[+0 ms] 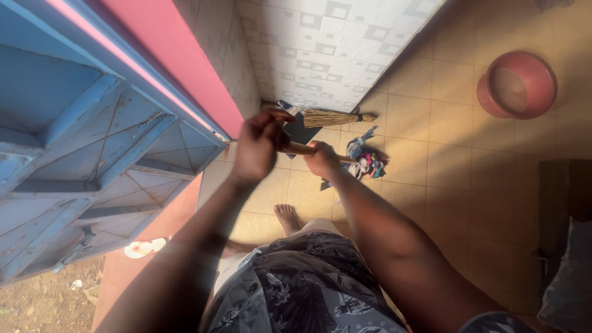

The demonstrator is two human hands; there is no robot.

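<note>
Head view, looking down at tiled floor (456, 179). Both hands sit together on a wooden handle (301, 148), used as the landmark here. Left hand (258, 148) is curled tight round the handle's near end, fingers closed, thumb up top. Right hand (322, 159) is fisted on the same handle just beyond the left, nearly touching it. Handle runs on past the right hand toward a mop head of mixed coloured rag strips (365, 159), lying on the floor just past the fist. Straw broom (336, 117) lies flat just beyond the handle, against the foot of the patterned tiled wall (320, 49). Dark dustpan-like thing (302, 131) sits between broom and handle; can't tell exactly what it is. Bare foot (287, 217) stands below the handle, nearer the camera. Pink basin (517, 84) is well off to the right of the handle. Blue metal door (92, 142) hangs left of it.
</note>
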